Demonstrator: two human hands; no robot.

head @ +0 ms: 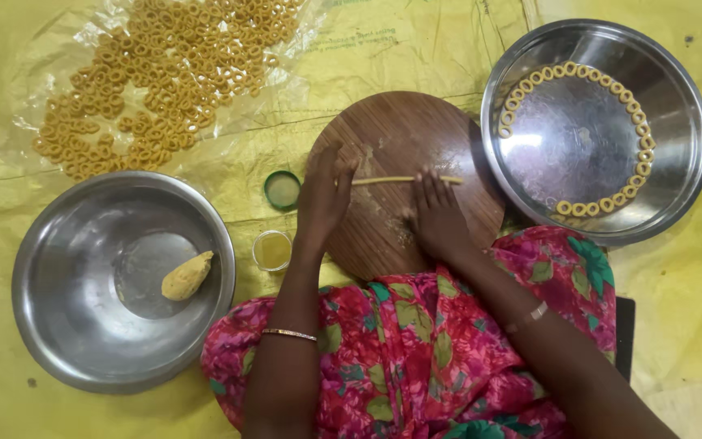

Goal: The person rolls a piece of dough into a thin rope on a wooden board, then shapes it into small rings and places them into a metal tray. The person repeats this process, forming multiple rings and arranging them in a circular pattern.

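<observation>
Seen from above, near to far. Nearest lies the lap, draped in red floral cloth (pixel 416 358), with a bangle on each wrist. To the person's left, a steel bowl (pixel 58 325) holds one lump of yellow dough (pixel 186 276), resting against the flat bottom. Beside the bowl's rim stand a small glass cup (pixel 272 249) and, just beyond it, a green lid (pixel 283 189).

At centre, a round wooden board (pixel 392 130) carries a thin dough rope (pixel 396 180), lying crosswise between the hands. The left hand (pixel 324 195) rests on one end of it, fingers spread and flat; the right hand (pixel 436 215) presses on the other end, fingers extended and palm down. Neither hand pinches anything.

The rope looks soft, light and easily torn; it would best be handled by gentle, even pressure under flat fingers, or lifted with support along its length, not by one end.

To the person's right, a steel plate (pixel 676 106) bears small dough rings (pixel 578 208) set along its inner edge. Farthest, on a clear plastic sheet (pixel 302 32) over the yellow floor covering (pixel 416 49), lies a heap of rings (pixel 156 81).
</observation>
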